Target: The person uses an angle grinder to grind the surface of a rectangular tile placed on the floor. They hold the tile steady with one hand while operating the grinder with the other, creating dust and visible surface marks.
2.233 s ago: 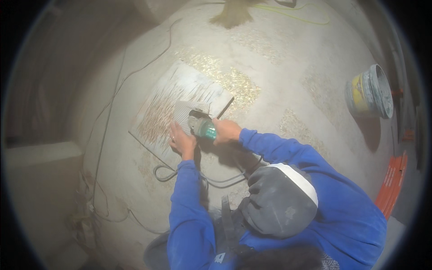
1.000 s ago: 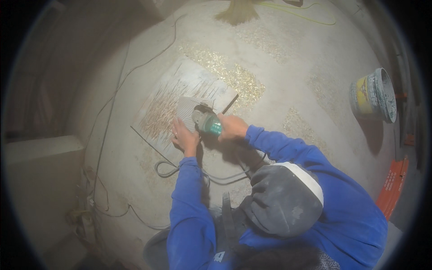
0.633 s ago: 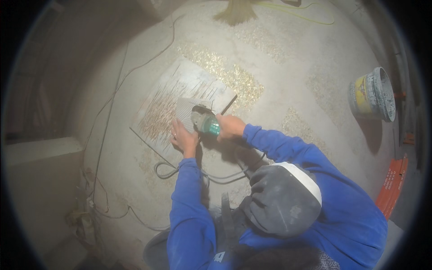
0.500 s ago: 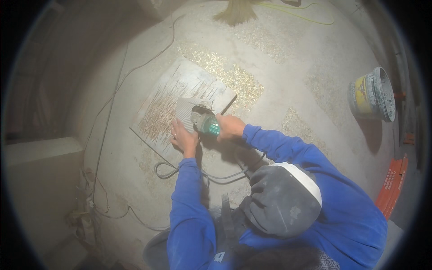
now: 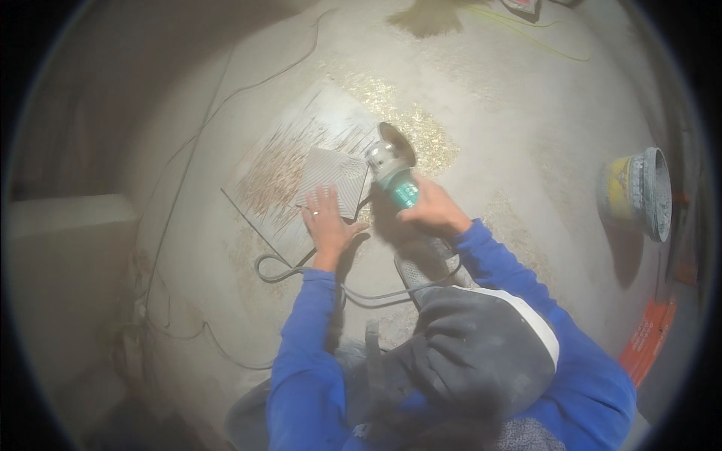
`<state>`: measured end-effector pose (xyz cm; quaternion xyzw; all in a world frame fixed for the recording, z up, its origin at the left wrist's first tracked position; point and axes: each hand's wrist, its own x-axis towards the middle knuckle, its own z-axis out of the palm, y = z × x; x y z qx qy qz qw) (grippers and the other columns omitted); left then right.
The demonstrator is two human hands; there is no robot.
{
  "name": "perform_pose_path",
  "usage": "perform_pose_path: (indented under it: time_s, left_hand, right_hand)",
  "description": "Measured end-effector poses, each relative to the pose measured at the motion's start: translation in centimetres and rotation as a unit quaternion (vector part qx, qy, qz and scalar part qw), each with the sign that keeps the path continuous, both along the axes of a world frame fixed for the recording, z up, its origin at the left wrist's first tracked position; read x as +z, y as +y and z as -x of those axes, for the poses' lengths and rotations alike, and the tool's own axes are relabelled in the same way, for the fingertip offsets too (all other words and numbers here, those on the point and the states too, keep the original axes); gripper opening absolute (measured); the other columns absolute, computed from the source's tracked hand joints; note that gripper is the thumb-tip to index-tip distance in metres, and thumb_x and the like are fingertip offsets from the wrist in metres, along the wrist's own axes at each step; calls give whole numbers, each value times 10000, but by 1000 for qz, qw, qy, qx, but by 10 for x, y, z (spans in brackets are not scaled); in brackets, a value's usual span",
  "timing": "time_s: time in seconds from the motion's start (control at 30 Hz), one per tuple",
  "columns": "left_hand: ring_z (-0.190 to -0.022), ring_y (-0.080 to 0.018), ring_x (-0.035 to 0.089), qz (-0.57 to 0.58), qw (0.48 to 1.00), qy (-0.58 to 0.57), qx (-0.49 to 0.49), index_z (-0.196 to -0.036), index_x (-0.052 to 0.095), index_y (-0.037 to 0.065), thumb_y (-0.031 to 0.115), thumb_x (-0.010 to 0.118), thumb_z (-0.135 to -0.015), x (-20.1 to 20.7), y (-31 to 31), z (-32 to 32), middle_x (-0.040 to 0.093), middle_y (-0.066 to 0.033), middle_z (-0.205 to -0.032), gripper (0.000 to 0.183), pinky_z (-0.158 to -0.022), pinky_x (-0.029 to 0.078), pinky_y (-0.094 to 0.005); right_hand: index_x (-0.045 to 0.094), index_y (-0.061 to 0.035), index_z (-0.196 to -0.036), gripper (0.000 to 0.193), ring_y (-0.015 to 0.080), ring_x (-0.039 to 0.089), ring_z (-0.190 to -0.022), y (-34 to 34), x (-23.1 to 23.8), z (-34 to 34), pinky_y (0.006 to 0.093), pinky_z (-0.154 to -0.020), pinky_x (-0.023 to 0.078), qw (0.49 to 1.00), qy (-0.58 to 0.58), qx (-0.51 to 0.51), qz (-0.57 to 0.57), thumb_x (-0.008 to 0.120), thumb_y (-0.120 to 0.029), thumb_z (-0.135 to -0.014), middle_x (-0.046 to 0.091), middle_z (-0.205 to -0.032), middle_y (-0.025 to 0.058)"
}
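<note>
My right hand [image 5: 436, 208] is wrapped round the body of a green angle grinder [image 5: 404, 192]. Its disc and guard [image 5: 396, 143] are raised to the right of a small grey tile [image 5: 333, 179] with a ridged surface. Flat on the near part of that tile lies my left hand [image 5: 328, 223], fingers stretched and thumb spread toward the right. Under the tile is a larger pale board [image 5: 316, 113], scored all over with many brownish cuts. A grey cable [image 5: 280, 275] loops near my left wrist and runs right toward my leg.
A dusty bucket [image 5: 632, 192] with a yellow band stands at the right. An orange ridged piece [image 5: 648, 340] lies below it. Bristles of a broom [image 5: 427, 16] show at the far edge. Yellowish chips [image 5: 421, 124] cover the floor beyond the board. Left is a pale block [image 5: 71, 218].
My right hand has lifted the grinder off the tile, moving it to the right. My left hand has shifted and flattened on the tile. The whole view has shifted slightly.
</note>
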<state>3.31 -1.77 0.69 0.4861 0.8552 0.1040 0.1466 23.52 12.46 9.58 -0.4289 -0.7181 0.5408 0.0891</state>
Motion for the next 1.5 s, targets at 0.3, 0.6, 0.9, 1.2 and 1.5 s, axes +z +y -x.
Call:
perform_pose_path:
  time_s: [0.3,0.6,0.9,1.2,1.5]
  left_hand:
    - [-1324,-433,433,-49,990,103,-78,-1390,517,137,284,823,-700,2,1,-1,455,-171,-1481,769,-1057,336,-567]
    - [-921,-330,700,-191,972,-132,31,-1231,667,56,188,695,-806,54,5,63,715,-194,-1051,445,-828,533,-381]
    - [-971,-202,696,-198,965,-141,95,-1208,663,-45,79,629,-885,65,-5,109,735,-193,-1060,347,-879,512,-324]
    - [-965,-258,706,-207,963,-135,110,-1194,680,3,71,617,-862,59,-8,118,721,-224,-1051,344,-873,506,-341]
    - [-996,-306,700,-178,974,-128,55,-1177,697,48,-35,571,-823,70,-2,134,702,-231,-1099,385,-875,520,-357]
  right_hand:
    - [547,13,-1247,723,309,642,-1008,4,1,-32,363,-892,498,997,-15,-58,46,786,-222,-607,657,-1094,198]
    - [552,11,-1220,667,220,604,-935,6,-10,-31,338,-857,495,996,-10,-75,57,760,-182,-617,631,-1030,120]
    - [541,3,-1254,709,209,595,-944,4,-10,-25,327,-874,485,995,6,-67,70,758,-185,-606,626,-1026,105]
    - [541,2,-1247,719,281,638,-991,3,-23,-25,360,-886,499,998,40,-35,39,778,-236,-612,654,-1081,173]
    - [543,-5,-1250,707,238,617,-976,1,-19,-25,341,-871,494,997,23,-12,72,767,-223,-616,634,-1081,137]
